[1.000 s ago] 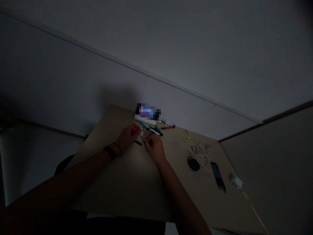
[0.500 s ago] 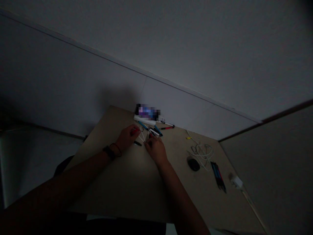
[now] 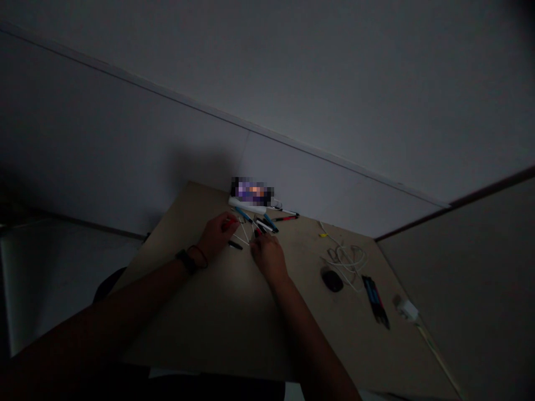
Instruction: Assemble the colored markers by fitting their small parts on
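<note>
My left hand (image 3: 216,233) is closed in a pinch around a small red piece (image 3: 229,224), perhaps part of a pen. My right hand (image 3: 268,255) is also closed, its fingertips at a thin white strand (image 3: 244,233) that runs between the hands; a dark and red tip shows by its fingers, but what it grips is hidden. A short black piece (image 3: 235,244), like a pen cap, lies below the strand. Just beyond both hands are several scattered pens, among them a blue pen (image 3: 243,214) and a white-and-black pen (image 3: 264,225).
A lit phone (image 3: 253,192), its screen blurred, leans on a white stand (image 3: 246,205) against the wall. On the right of the table (image 3: 209,323) lie a coiled white cable (image 3: 346,257), a black mouse (image 3: 332,279), a bundle of pens (image 3: 375,301) and a white plug (image 3: 407,309).
My right hand has shifted slightly right, away from the left, and more of the white strand shows. My left hand has stayed nearly in place. The phone's screen has changed colours.
</note>
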Available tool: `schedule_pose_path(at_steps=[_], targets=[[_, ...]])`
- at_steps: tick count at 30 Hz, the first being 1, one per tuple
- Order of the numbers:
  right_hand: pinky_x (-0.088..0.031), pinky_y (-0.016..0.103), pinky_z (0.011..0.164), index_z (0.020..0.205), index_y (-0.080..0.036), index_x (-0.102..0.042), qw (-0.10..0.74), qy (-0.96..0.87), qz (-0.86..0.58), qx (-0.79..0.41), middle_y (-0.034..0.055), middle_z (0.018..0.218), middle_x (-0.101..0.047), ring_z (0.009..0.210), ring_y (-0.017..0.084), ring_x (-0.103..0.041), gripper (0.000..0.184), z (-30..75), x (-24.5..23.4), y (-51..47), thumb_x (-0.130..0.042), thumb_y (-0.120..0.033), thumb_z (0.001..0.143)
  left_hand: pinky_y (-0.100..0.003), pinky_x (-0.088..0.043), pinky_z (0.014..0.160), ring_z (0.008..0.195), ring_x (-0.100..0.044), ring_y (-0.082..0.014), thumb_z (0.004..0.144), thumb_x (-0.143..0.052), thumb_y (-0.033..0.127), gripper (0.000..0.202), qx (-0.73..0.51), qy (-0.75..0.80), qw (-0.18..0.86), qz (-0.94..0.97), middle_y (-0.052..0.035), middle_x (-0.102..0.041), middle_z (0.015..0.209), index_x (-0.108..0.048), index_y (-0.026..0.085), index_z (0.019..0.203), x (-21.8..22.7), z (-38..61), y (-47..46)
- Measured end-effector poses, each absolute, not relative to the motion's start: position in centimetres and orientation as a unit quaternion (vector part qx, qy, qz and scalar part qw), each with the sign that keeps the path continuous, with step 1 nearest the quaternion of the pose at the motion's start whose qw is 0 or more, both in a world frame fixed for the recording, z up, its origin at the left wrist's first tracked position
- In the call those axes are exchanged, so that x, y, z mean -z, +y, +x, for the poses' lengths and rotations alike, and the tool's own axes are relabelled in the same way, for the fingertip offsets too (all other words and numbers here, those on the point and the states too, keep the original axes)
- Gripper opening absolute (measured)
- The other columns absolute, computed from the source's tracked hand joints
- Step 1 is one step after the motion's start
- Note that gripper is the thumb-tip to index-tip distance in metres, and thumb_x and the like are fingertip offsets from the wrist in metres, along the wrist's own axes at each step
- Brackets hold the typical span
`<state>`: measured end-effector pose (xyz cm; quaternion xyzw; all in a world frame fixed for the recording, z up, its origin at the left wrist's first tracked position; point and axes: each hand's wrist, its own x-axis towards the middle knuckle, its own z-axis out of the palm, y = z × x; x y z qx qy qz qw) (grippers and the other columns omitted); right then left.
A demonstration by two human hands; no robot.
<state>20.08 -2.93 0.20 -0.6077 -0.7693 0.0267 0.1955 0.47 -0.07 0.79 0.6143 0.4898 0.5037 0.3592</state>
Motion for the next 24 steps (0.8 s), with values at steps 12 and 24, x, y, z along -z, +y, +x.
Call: schedule_pose_path(at_steps=[12,24], targets=[[-0.052,0.037,0.080,0.080,-0.024,-0.072,0.187,-0.773,-0.605,-0.032,0.0100,0.093,-0.072,0.091,0.027,-0.066,0.009,19.79,-0.53,-3.10,-0.073,-0.018,0.087,-0.025,-0.045,0.063,0.068,-0.055,-0.0148,0.088,-0.062,0.039,0.019,-0.507,0.491,0.363,0.608,0.0015,-0.062,0.074,-0.066,0.020,0.090,-0.82,0.46,-0.02],[-0.050,0.038,0.083,0.083,-0.022,-0.070,0.283,-0.737,-0.612,-0.047,0.0094,0.090,-0.070,0.090,0.026,-0.064,0.009,20.24,-0.57,-2.24,-0.067,-0.017,0.090,-0.023,-0.041,0.058,0.061,-0.047,-0.0127,0.090,-0.062,0.042,0.023,-0.499,0.503,0.378,0.596,0.0046,-0.051,0.066,-0.065,0.020,0.092,-0.55,0.16,0.60]])
